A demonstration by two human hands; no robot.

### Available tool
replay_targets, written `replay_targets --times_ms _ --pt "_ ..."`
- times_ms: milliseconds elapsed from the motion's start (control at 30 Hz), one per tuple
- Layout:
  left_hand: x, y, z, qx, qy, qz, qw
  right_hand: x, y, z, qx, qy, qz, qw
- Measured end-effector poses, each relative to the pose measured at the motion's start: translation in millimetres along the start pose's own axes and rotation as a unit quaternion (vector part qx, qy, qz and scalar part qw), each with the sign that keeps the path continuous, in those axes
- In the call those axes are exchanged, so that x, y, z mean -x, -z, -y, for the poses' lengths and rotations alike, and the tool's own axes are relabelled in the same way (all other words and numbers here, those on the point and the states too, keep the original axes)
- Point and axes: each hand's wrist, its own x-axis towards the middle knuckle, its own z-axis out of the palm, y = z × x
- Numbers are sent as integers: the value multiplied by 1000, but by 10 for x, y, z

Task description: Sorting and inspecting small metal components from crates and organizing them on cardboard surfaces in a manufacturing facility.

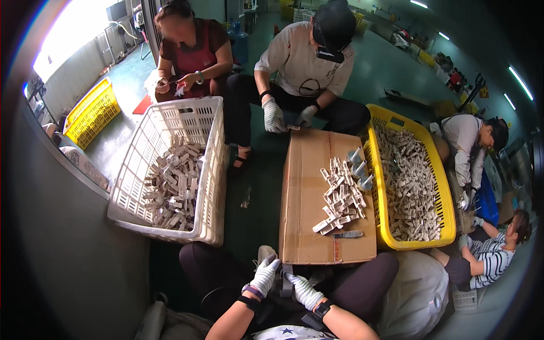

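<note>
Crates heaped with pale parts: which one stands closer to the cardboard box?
The yellow crate right of the cardboard box, close beside its edge; the white crate, on the left, has a strip of dark floor between.

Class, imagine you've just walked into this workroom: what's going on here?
The camera wearer sits at a cardboard box, gloved left hand and right hand close together at a grey object too unclear to name. On the box lie a heap of pale pieces, a few cone-like items and a flat tool. A white crate to the left and a yellow crate to the right hold many similar pieces. Opposite, a co-worker holds a small piece.
</note>
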Motion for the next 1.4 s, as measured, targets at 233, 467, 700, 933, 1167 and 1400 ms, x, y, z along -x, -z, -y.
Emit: replay_targets --times_ms 233,467,700,933,1167,1400 --pt "56 -75 -126 -27 19 3 999 -215 231 -241 52 26 14 998" --pt "87 -90 -112 -109 13 -33 993 -112 115 -80 13 4 36 999" --pt "113 -233 -201 -42 51 -39 997 -463 480 -502 163 96 39 981" --pt "206 -308 -336 -61 75 -42 994 -404 433 -413 226 139 45 963" --pt "171 -332 -298 -68 85 -44 993 -397 431 -346 127 63 70 988" --pt "-221 178 189 -176 48 8 983 -594 567 -610 7 49 104 993"
